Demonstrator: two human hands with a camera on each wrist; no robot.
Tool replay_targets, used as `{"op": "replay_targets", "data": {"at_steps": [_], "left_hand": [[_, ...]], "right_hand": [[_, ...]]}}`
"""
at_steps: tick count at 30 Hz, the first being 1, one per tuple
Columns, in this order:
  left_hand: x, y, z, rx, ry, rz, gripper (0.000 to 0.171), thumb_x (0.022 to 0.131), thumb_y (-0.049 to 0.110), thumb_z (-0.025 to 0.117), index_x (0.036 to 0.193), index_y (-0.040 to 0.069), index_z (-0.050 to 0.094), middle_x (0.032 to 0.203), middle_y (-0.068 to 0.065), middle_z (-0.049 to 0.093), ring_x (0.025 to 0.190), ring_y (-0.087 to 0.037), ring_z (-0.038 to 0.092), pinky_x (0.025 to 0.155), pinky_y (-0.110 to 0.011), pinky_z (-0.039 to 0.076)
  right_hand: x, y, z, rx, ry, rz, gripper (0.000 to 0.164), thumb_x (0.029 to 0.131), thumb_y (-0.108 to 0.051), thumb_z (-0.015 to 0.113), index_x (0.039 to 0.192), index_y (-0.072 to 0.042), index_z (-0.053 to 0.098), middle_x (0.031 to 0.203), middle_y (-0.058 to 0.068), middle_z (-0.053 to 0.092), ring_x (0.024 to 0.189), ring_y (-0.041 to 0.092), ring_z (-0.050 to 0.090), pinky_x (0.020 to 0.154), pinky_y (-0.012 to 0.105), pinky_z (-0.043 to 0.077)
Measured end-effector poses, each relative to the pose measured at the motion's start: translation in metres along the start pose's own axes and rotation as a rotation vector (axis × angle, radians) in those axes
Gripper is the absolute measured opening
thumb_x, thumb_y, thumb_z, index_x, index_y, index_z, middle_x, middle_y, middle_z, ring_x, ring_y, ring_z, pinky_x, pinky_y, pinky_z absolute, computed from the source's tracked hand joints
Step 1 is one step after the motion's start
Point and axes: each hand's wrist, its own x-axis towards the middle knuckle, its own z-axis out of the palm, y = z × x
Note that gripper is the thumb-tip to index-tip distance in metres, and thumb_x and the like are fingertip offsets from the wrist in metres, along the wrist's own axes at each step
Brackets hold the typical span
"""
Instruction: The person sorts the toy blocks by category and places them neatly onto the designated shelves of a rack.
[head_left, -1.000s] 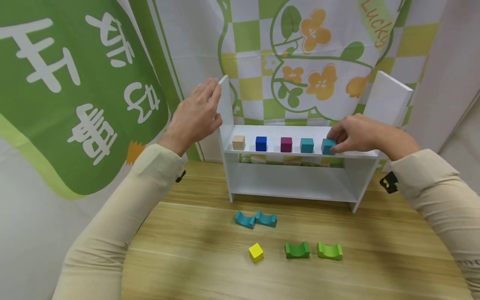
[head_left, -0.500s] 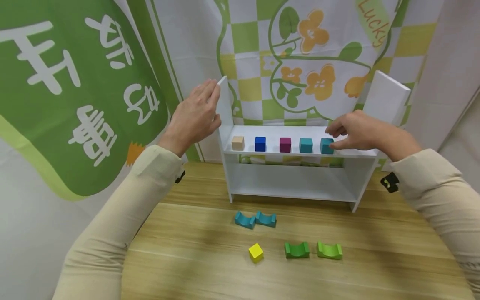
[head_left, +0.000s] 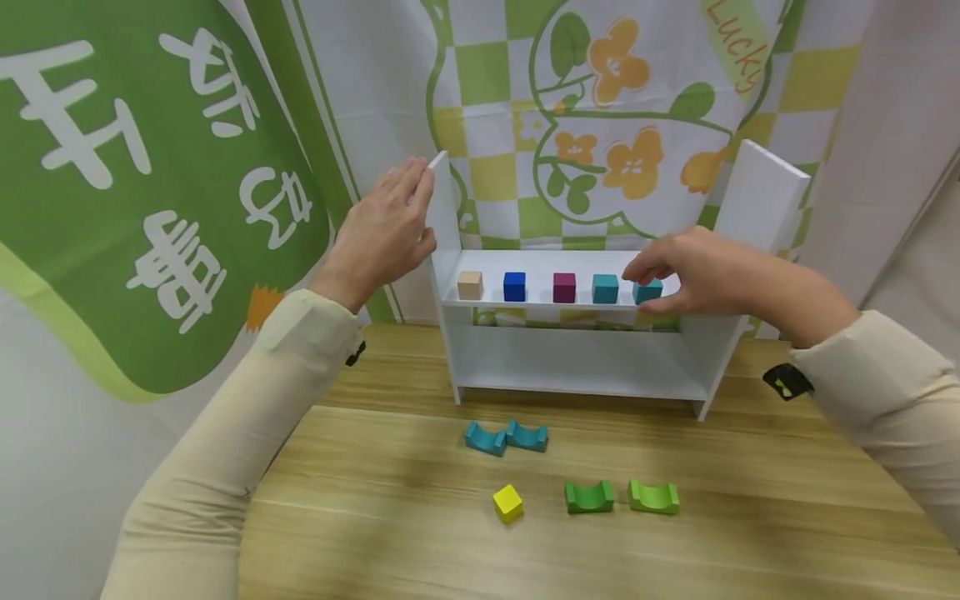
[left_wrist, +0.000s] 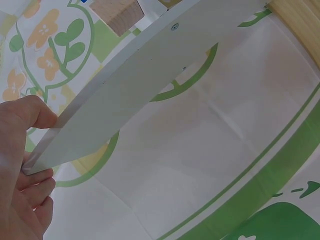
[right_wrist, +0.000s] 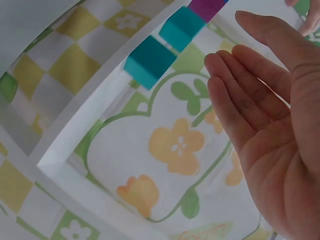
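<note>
Head view: at centre, a white shelf (head_left: 577,362) bears five cubes on its upper board: wooden cube (head_left: 470,286), blue cube (head_left: 514,287), maroon cube (head_left: 564,288), inner teal cube (head_left: 604,289) and end teal cube (head_left: 647,292). The right hand (head_left: 701,271), right of centre, has released the end teal cube, which now stands unaided in the row. On the table (head_left: 375,533), lower centre, lie a yellow cube (head_left: 507,504), two teal curved blocks (head_left: 527,437) and two green curved blocks (head_left: 588,497).

Left wrist view: at left, the left hand (left_wrist: 25,150) grips the shelf's side panel (left_wrist: 125,95) between thumb and fingers.

Right wrist view: at right, the right hand's fingers are parted, gently bent and empty, apart from the end teal cube at upper centre.
</note>
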Motion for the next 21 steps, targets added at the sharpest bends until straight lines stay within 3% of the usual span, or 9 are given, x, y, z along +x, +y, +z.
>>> {"op": "replay_targets", "data": {"at_steps": [6,11,21], "left_hand": [[0.000,0.000,0.000,0.008,-0.007,-0.009,0.068,0.104,0.019,0.055,0.159,-0.012,0.031,0.170,-0.028,0.032,0.160,-0.040,0.031,0.135,-0.048,0.025],[0.000,0.000,0.001,0.007,-0.001,-0.010,0.067,0.104,0.019,0.055,0.159,-0.012,0.031,0.169,-0.028,0.032,0.160,-0.040,0.032,0.135,-0.048,0.025],[0.000,0.001,0.000,0.003,-0.003,-0.011,0.068,0.104,0.018,0.055,0.159,-0.012,0.030,0.170,-0.028,0.032,0.160,-0.041,0.032,0.136,-0.047,0.024]], "right_hand": [[0.000,-0.022,0.010,0.028,-0.014,-0.108,0.036,0.086,-0.020,0.088,0.119,-0.010,0.078,0.119,0.006,0.079,0.105,0.023,0.076,0.091,0.046,0.066],[0.003,-0.040,0.030,0.034,-0.037,-0.174,0.033,0.086,-0.016,0.087,0.117,-0.011,0.079,0.115,0.002,0.080,0.103,0.019,0.076,0.090,0.041,0.067],[0.015,-0.064,0.076,0.081,-0.201,-0.189,0.038,0.089,-0.019,0.086,0.125,-0.012,0.077,0.123,0.002,0.078,0.110,0.017,0.073,0.096,0.038,0.065]]}}
